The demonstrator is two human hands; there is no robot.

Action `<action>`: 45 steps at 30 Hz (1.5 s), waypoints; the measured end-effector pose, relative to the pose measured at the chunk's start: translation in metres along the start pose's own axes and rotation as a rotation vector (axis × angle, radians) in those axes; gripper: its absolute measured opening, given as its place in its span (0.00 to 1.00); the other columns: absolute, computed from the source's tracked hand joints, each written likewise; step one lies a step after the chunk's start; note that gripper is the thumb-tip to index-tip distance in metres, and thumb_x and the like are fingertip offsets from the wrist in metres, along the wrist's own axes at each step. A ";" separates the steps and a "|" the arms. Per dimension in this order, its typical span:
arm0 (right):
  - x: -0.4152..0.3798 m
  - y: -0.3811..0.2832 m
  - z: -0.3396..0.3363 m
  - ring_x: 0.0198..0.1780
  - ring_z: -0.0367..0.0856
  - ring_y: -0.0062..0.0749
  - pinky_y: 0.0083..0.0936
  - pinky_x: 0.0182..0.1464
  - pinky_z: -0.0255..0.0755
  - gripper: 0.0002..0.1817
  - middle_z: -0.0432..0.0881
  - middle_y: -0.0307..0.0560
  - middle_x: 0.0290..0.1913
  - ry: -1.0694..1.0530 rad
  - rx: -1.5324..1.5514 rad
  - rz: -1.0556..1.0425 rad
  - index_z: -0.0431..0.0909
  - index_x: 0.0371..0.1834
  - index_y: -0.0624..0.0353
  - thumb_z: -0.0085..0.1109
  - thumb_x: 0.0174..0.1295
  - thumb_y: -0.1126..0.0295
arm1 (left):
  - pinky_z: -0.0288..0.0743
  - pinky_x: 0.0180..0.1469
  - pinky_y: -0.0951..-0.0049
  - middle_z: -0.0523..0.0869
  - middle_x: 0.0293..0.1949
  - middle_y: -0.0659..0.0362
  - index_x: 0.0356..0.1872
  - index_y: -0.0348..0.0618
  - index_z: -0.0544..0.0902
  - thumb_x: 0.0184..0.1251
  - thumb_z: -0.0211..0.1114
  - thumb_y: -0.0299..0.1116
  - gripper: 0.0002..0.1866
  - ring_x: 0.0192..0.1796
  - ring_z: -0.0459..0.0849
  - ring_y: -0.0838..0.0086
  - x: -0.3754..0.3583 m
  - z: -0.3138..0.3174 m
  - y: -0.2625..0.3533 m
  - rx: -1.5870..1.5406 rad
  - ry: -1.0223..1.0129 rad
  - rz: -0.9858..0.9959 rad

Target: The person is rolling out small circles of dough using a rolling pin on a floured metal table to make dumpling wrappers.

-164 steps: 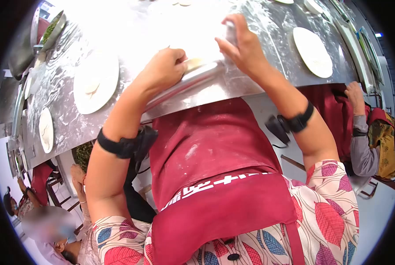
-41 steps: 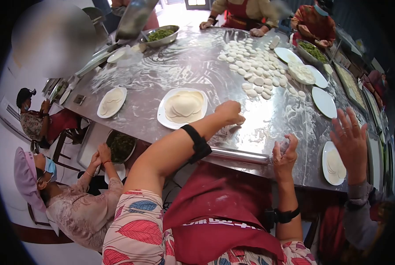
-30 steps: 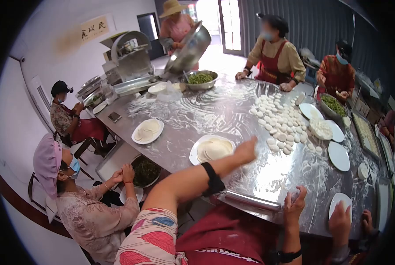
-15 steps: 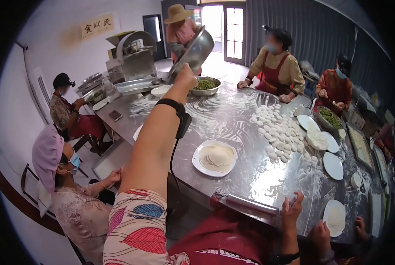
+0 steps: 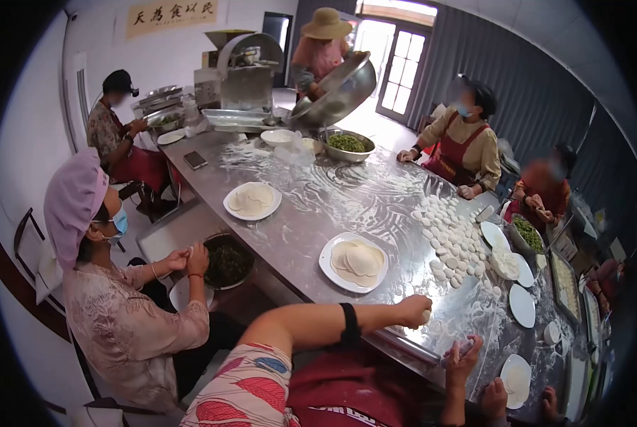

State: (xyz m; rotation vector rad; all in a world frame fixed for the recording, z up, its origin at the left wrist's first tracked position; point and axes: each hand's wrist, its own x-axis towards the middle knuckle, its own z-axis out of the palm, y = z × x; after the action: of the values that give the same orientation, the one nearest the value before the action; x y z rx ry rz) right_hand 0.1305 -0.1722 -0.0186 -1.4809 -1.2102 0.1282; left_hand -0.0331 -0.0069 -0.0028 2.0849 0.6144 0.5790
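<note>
Head view: the left hand point(image 5: 412, 311) is closed around a small piece of dough point(image 5: 426, 316) and rests on the near edge of the steel bench point(image 5: 311, 213). The right hand point(image 5: 463, 354) is curled around one end of a rolling pin point(image 5: 455, 350), lower and to the right. The rest of the pin is hard to make out. A plate of round wrappers point(image 5: 355, 260) lies just beyond the left hand, up and to the left, so this hand is the nearer one.
</note>
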 end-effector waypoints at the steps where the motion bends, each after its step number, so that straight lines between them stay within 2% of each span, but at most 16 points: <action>1: -0.001 0.001 0.000 0.17 0.74 0.25 0.22 0.20 0.67 0.15 0.71 0.42 0.16 -0.003 0.002 0.006 0.61 0.48 0.55 0.51 0.59 0.75 | 0.78 0.32 0.63 0.82 0.26 0.48 0.31 0.36 0.79 0.56 0.54 0.29 0.08 0.28 0.85 0.61 -0.001 0.006 0.009 -0.049 -0.046 -0.083; 8: -0.004 -0.002 -0.001 0.17 0.74 0.24 0.21 0.20 0.66 0.16 0.72 0.41 0.17 0.002 -0.035 0.046 0.61 0.49 0.54 0.53 0.60 0.75 | 0.74 0.42 0.58 0.83 0.32 0.46 0.35 0.40 0.81 0.56 0.58 0.31 0.09 0.37 0.82 0.51 0.009 0.044 -0.016 0.244 0.052 0.099; 14: -0.006 0.030 0.005 0.17 0.72 0.25 0.22 0.20 0.66 0.18 0.71 0.41 0.19 0.036 -0.173 -0.074 0.62 0.50 0.55 0.54 0.58 0.74 | 0.76 0.28 0.77 0.81 0.25 0.55 0.38 0.35 0.78 0.61 0.59 0.31 0.10 0.26 0.80 0.75 0.003 0.010 -0.006 -0.723 -0.130 -0.261; 16: 0.001 0.014 0.002 0.17 0.69 0.25 0.24 0.19 0.66 0.18 0.68 0.41 0.20 0.112 -0.282 -0.309 0.64 0.50 0.57 0.54 0.56 0.73 | 0.76 0.31 0.78 0.81 0.27 0.58 0.37 0.36 0.79 0.52 0.65 0.29 0.11 0.27 0.79 0.77 -0.006 -0.021 0.001 -0.565 -0.156 -0.274; 18: -0.007 0.013 0.001 0.18 0.69 0.28 0.29 0.21 0.67 0.17 0.68 0.43 0.23 0.008 -0.120 0.012 0.65 0.50 0.59 0.51 0.57 0.76 | 0.79 0.31 0.76 0.83 0.25 0.57 0.39 0.34 0.81 0.50 0.64 0.27 0.13 0.28 0.82 0.74 -0.011 -0.040 0.000 -0.397 -0.030 -0.296; 26: -0.003 -0.008 -0.003 0.30 0.76 0.43 0.34 0.36 0.71 0.25 0.73 0.53 0.28 -0.081 -0.102 0.165 0.63 0.55 0.61 0.60 0.55 0.72 | 0.75 0.26 0.81 0.83 0.26 0.59 0.34 0.36 0.80 0.53 0.67 0.26 0.08 0.27 0.83 0.77 -0.007 -0.145 0.000 -0.244 0.163 -0.252; 29: -0.007 0.041 0.007 0.22 0.69 0.32 0.29 0.26 0.68 0.22 0.71 0.50 0.28 0.081 -0.339 -0.477 0.64 0.53 0.64 0.58 0.56 0.77 | 0.66 0.20 0.78 0.81 0.19 0.56 0.18 0.38 0.78 0.43 0.57 0.24 0.03 0.18 0.75 0.79 0.020 -0.227 -0.060 0.050 0.268 -0.180; 30: -0.012 0.051 0.008 0.22 0.68 0.31 0.31 0.26 0.69 0.19 0.71 0.52 0.36 0.029 -0.192 -0.299 0.67 0.52 0.69 0.56 0.56 0.79 | 0.65 0.20 0.75 0.80 0.18 0.56 0.15 0.38 0.77 0.40 0.57 0.25 0.03 0.19 0.76 0.77 0.011 -0.240 -0.018 0.233 0.362 -0.152; 32: -0.003 0.041 0.003 0.21 0.68 0.27 0.28 0.22 0.67 0.18 0.71 0.50 0.38 0.040 -0.355 -0.482 0.66 0.51 0.63 0.55 0.56 0.79 | 0.73 0.24 0.67 0.82 0.23 0.53 0.35 0.31 0.83 0.37 0.58 0.23 0.18 0.21 0.80 0.70 0.028 -0.293 -0.077 0.294 0.720 0.106; 33: -0.003 0.018 -0.001 0.19 0.69 0.25 0.25 0.20 0.66 0.19 0.72 0.48 0.33 0.015 -0.080 -0.034 0.64 0.51 0.59 0.55 0.56 0.78 | 0.76 0.26 0.66 0.83 0.29 0.49 0.49 0.30 0.79 0.38 0.59 0.23 0.27 0.24 0.82 0.67 0.034 -0.318 -0.074 0.314 0.739 0.119; 35: 0.002 0.000 0.000 0.17 0.74 0.26 0.23 0.20 0.69 0.17 0.73 0.39 0.19 0.033 -0.152 -0.011 0.64 0.49 0.56 0.55 0.57 0.77 | 0.78 0.42 0.62 0.84 0.42 0.43 0.60 0.38 0.70 0.49 0.60 0.27 0.31 0.43 0.84 0.56 0.007 -0.328 0.016 0.229 0.755 -0.345; 39: -0.001 0.002 -0.001 0.15 0.73 0.25 0.22 0.20 0.68 0.18 0.73 0.44 0.22 0.050 -0.008 -0.016 0.63 0.49 0.56 0.55 0.57 0.76 | 0.77 0.40 0.50 0.83 0.31 0.46 0.52 0.40 0.69 0.55 0.62 0.31 0.23 0.34 0.85 0.57 0.017 -0.386 0.013 0.321 0.897 -0.242; 41: 0.008 0.040 -0.006 0.29 0.77 0.39 0.31 0.30 0.71 0.21 0.74 0.52 0.33 0.191 -0.573 -0.563 0.66 0.51 0.59 0.58 0.53 0.74 | 0.73 0.23 0.61 0.76 0.18 0.55 0.36 0.39 0.72 0.61 0.57 0.32 0.08 0.22 0.80 0.67 0.011 -0.433 -0.045 -0.250 0.675 0.081; 43: -0.001 0.017 -0.006 0.29 0.74 0.34 0.31 0.31 0.70 0.18 0.70 0.50 0.37 0.089 -0.422 -0.276 0.66 0.49 0.61 0.56 0.55 0.78 | 0.69 0.18 0.73 0.75 0.15 0.57 0.24 0.39 0.74 0.63 0.52 0.34 0.11 0.19 0.77 0.73 0.022 -0.385 -0.016 0.461 0.711 0.027; 44: -0.001 0.006 -0.009 0.22 0.73 0.30 0.29 0.25 0.69 0.18 0.69 0.48 0.32 -0.033 -0.210 0.050 0.64 0.50 0.59 0.56 0.56 0.78 | 0.70 0.18 0.73 0.78 0.17 0.57 0.27 0.39 0.75 0.60 0.53 0.28 0.06 0.18 0.78 0.73 0.032 -0.363 -0.024 0.448 0.586 -0.031; 45: -0.002 0.009 -0.006 0.19 0.72 0.26 0.26 0.21 0.68 0.19 0.69 0.46 0.27 0.026 -0.205 -0.081 0.63 0.51 0.57 0.56 0.57 0.78 | 0.72 0.18 0.74 0.81 0.19 0.55 0.28 0.38 0.76 0.57 0.56 0.24 0.02 0.18 0.79 0.75 0.033 -0.323 -0.031 0.302 0.456 0.034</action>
State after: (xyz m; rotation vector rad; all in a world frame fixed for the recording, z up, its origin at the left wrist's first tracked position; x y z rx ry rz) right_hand 0.1391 -0.1761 -0.0246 -1.6016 -1.2906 -0.0715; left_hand -0.2086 0.2257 0.1449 2.2578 0.9751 1.0509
